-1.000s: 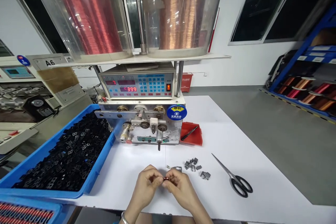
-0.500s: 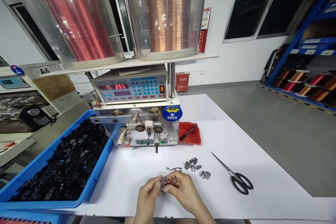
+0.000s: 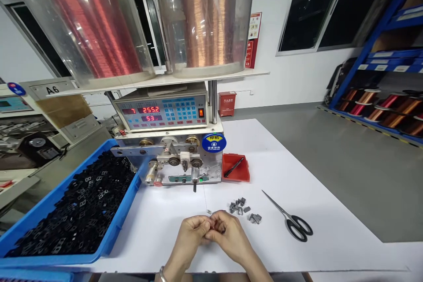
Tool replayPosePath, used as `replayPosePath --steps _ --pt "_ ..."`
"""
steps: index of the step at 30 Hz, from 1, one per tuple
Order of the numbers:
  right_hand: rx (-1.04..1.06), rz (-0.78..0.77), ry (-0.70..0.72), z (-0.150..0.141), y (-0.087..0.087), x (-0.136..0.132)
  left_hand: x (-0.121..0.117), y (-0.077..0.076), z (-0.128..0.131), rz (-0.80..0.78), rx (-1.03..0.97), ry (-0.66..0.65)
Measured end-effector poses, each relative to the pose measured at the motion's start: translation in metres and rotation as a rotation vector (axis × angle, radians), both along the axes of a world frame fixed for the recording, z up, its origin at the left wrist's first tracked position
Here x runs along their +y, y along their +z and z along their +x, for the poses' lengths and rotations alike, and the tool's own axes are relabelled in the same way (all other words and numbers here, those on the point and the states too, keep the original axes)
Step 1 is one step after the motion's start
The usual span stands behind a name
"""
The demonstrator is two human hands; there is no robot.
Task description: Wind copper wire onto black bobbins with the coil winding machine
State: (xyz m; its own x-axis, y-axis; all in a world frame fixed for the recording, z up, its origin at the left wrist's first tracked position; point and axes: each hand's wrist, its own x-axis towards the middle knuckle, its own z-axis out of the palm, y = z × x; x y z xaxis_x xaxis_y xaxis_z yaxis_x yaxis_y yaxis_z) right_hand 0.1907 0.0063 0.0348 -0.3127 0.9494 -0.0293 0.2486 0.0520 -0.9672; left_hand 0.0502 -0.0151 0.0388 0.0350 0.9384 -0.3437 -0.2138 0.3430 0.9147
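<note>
My left hand [image 3: 194, 231] and my right hand [image 3: 229, 232] meet low in the middle of the view, over the white table. Between their fingertips is a small wound coil [image 3: 212, 228]; only a bit of its reddish copper wire shows. The fingers of my right hand are closed around the coil. Thumb and forefinger of my left hand are pinched against it, and what they grip is hidden. Just beyond the fingertips lies a small shiny metal piece [image 3: 209, 212]. Several grey metal core pieces [image 3: 238, 205] are scattered to the right of my hands.
Black-handled scissors [image 3: 291, 220] lie at the right. A coil-winding machine [image 3: 175, 158] stands ahead, beneath two wire spools under clear covers. Beside it sits a red tray [image 3: 244, 169] with a black pen-like tool. A blue bin [image 3: 114, 233] at left holds many black plastic parts.
My hands have closed in on each other, and the coil is now mostly covered by fingers. The view has shifted slightly. A lower number now glows on the machine's display.
</note>
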Motion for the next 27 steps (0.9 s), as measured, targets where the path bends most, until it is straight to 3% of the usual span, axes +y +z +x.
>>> replayPosePath --steps 5,9,12,15,17,20,24,27 --pt "0.037 0.181 0.075 -0.004 0.013 0.003 0.001 0.005 0.001 0.047 0.049 -0.014" --pt "0.109 0.302 -0.071 -0.025 0.019 0.006 0.000 0.006 0.001 0.097 0.093 -0.062" --pt "0.160 0.279 -0.109 -0.023 0.019 0.009 0.000 0.008 -0.002 0.095 0.136 -0.084" --pt "0.050 0.234 -0.161 0.021 0.010 0.013 0.001 0.012 -0.008 0.085 0.195 -0.113" --pt "-0.150 0.268 -0.341 0.069 -0.005 0.017 0.001 0.014 -0.012 0.070 0.214 -0.147" --pt "-0.645 0.460 -0.621 0.141 -0.035 0.021 0.002 0.018 -0.018 0.054 0.205 -0.184" --pt "-0.876 0.531 -0.516 0.186 -0.066 0.014 0.001 0.023 -0.019 0.035 0.210 -0.238" --pt "-0.973 0.448 -0.565 0.193 -0.069 0.007 0.001 0.026 -0.020 0.016 0.221 -0.260"
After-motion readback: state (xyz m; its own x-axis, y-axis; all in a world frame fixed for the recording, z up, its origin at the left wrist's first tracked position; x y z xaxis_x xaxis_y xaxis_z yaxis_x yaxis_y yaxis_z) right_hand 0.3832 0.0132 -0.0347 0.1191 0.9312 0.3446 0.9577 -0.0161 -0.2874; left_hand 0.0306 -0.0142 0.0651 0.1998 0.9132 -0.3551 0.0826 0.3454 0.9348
